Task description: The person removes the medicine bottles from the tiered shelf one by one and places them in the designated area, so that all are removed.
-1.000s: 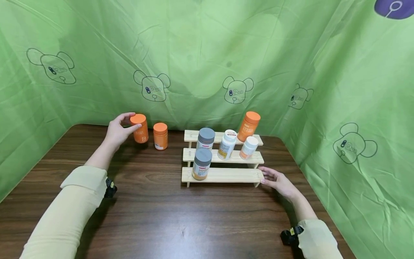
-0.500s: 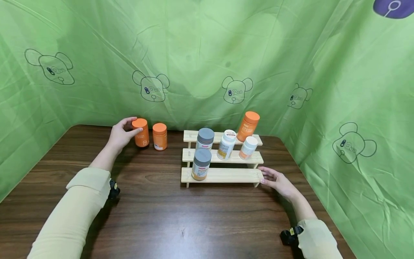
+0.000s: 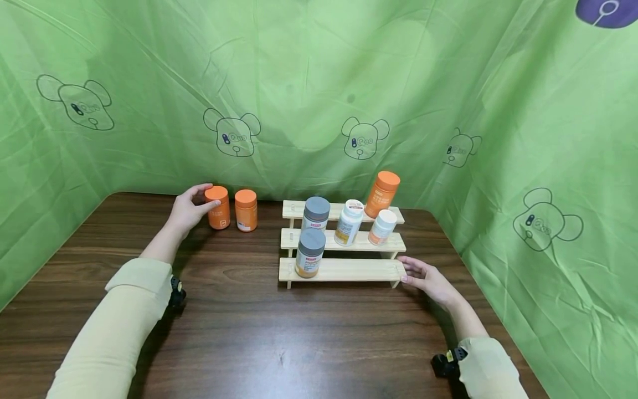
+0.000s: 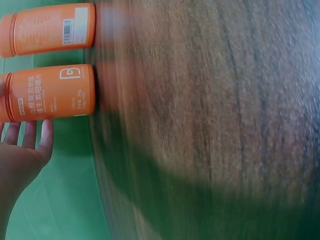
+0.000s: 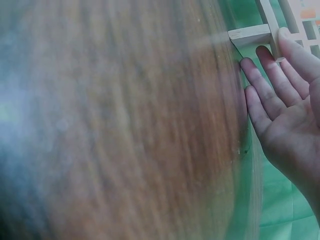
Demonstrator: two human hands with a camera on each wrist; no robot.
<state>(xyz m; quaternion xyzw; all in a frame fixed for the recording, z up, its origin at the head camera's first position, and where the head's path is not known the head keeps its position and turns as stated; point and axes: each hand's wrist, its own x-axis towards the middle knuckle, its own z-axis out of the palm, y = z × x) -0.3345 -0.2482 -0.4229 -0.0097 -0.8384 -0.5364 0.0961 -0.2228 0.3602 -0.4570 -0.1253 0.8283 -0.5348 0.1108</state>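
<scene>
In the head view my left hand (image 3: 189, 210) holds an orange bottle (image 3: 217, 208) at the back left of the table, thumb across its near side and fingers behind. The left wrist view shows this upright supplement bottle (image 4: 55, 92) with its base at the tabletop and fingertips along its side. A second orange bottle (image 3: 246, 210) stands just to its right. My right hand (image 3: 431, 282) is at the right end of a three-step wooden rack (image 3: 361, 270). Its thumb touches the lowest step's end; the other fingers extend loosely beside the rack in the right wrist view.
On the rack stand two grey-lidded jars (image 3: 310, 253) at the left, a white bottle (image 3: 350, 223), a smaller white bottle (image 3: 383, 228) and an orange bottle (image 3: 382, 194) on the top step. A green cloth (image 3: 299, 100) encloses the dark wooden table (image 3: 239, 332).
My left hand has lowered the orange bottle onto the table, moving slightly right and nearer to the second orange bottle. The right hand and the rack have stayed in place.
</scene>
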